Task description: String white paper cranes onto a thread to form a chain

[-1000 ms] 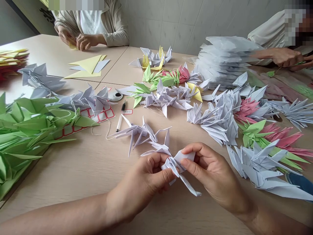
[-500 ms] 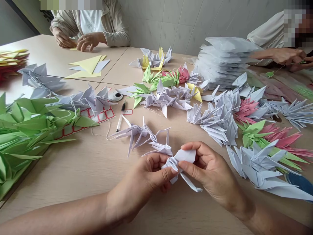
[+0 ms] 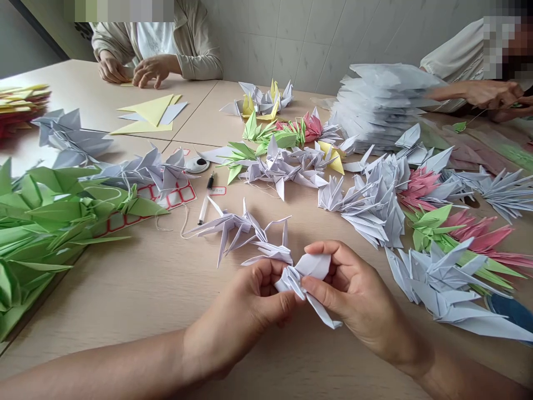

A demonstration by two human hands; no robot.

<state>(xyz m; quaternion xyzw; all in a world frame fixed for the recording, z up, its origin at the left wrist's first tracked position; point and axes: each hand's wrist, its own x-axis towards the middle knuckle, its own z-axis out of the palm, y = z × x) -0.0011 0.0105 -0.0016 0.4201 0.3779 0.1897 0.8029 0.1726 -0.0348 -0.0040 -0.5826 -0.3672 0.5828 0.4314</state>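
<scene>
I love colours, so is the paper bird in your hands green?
No, the paper crane pinched between the left hand and right hand is white.

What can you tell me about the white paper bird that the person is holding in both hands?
The white origami crane is folded from thin, matte paper with crisp creases and sharp points. A broad flap rises between the hands, and a narrow pointed part slants down to the right. The crane is partly hidden, so its full shape cannot be seen. It is held above the table, pinched by the left hand and the right hand. Another white crane lies just behind it; any contact is unclear.
</scene>
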